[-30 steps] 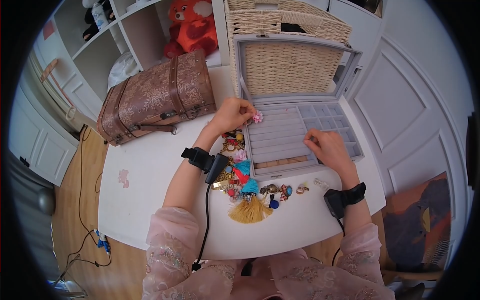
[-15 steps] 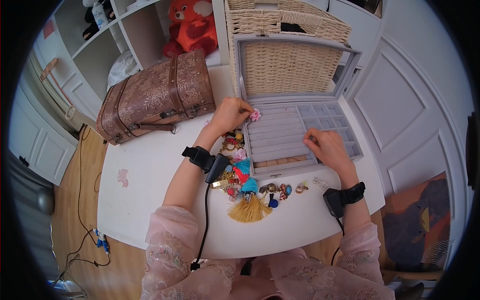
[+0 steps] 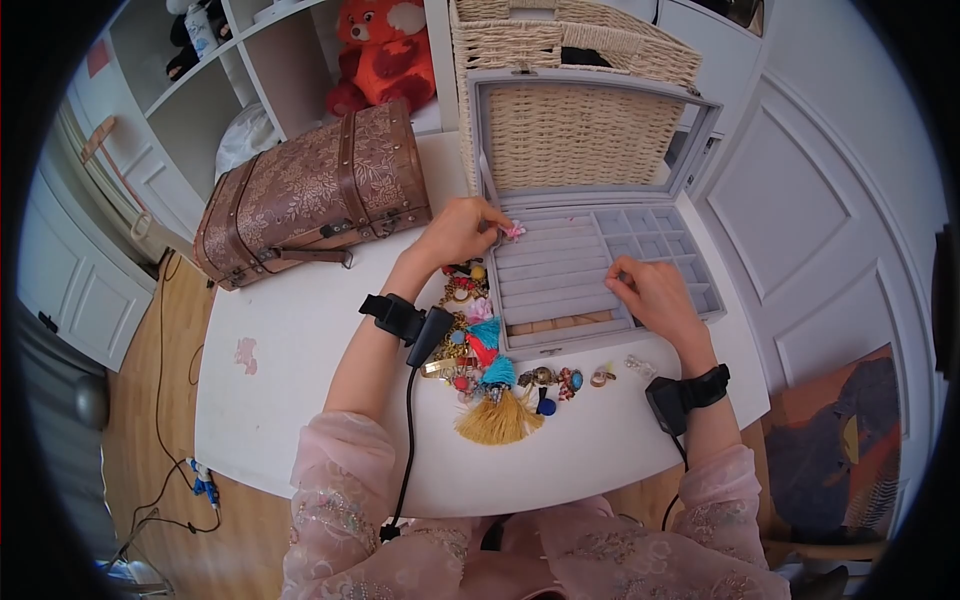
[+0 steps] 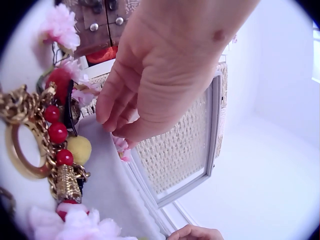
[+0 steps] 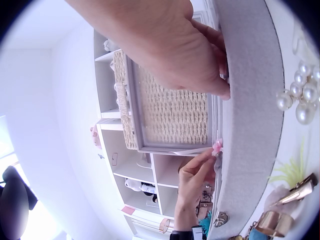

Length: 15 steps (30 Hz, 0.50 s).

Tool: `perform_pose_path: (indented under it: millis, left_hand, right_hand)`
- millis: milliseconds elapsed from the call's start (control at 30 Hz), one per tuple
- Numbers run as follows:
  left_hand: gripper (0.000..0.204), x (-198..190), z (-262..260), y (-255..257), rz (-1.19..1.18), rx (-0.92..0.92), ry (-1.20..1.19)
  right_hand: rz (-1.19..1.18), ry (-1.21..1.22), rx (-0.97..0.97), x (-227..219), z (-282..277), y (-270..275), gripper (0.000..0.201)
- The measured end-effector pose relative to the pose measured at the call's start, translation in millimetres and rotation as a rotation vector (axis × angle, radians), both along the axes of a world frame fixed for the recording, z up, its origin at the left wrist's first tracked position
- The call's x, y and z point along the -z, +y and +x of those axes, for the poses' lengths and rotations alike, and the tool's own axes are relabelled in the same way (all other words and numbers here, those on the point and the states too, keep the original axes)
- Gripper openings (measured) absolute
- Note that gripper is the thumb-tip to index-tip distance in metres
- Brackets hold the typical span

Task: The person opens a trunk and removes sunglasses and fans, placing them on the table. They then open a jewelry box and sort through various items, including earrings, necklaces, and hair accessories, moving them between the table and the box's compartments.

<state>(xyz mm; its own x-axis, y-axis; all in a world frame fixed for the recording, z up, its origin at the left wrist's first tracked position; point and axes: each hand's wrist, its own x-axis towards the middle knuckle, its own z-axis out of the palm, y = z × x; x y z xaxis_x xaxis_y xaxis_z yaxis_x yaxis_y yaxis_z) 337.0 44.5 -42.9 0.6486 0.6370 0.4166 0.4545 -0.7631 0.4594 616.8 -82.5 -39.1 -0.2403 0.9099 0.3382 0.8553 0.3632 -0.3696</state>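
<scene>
My left hand [image 3: 462,232] is at the left back corner of a grey jewelry box [image 3: 550,345], thumb and fingertips pinching a small pink flower ornament [image 3: 514,231]. The flower [image 5: 217,147] lies against the padded ring rolls [image 3: 548,262]. My right hand [image 3: 655,295] is over the box between the rolls and the small compartments [image 3: 655,240], fingers curled and tips close together. I cannot tell whether anything is between them. Heaped jewelry lies along the box's left side, including a gold tassel [image 3: 500,418], red beads [image 4: 58,133] and a yellow pompom [image 4: 79,150].
The box's glazed lid [image 3: 590,185] stands raised in front of a woven basket [image 3: 575,40]. A brown patterned case [image 3: 310,195] is at the back left of the white table [image 3: 290,400]. Pearl beads [image 5: 305,95] and a few rings [image 3: 603,377] lie before the box.
My left fingers have shifted and turned slightly around the pink flower, which stays at the rolls' left end. The right hand has barely moved.
</scene>
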Motion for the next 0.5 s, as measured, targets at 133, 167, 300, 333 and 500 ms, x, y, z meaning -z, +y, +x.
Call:
perform_pose_path:
  millis: [133, 167, 300, 333, 500]
  left_hand:
    - [0.025, -2.4, -1.2, -0.7, 0.007, 0.012, -0.004]
    - [0.024, -4.9, -1.2, -2.1, -0.020, -0.006, 0.003]
    - [0.025, -8.7, -1.3, -4.7, -0.096, -0.010, 0.010]
    - [0.025, -6.1, -1.7, -3.2, -0.096, -0.010, 0.010]
    - [0.027, -5.5, -5.9, -0.6, -0.032, 0.041, 0.066]
  right_hand:
    - [0.005, 0.005, -0.002, 2.0, 0.5, 0.5, 0.012]
    - [0.005, 0.005, -0.002, 1.5, 0.3, 0.3, 0.012]
    - [-0.010, -0.003, 0.005, -1.8, -0.9, -1.2, 0.013]
    - [-0.017, -0.009, 0.011, -2.1, -1.1, -1.2, 0.013]
    - [0.025, -0.007, -0.009, 0.2, -0.1, -0.2, 0.013]
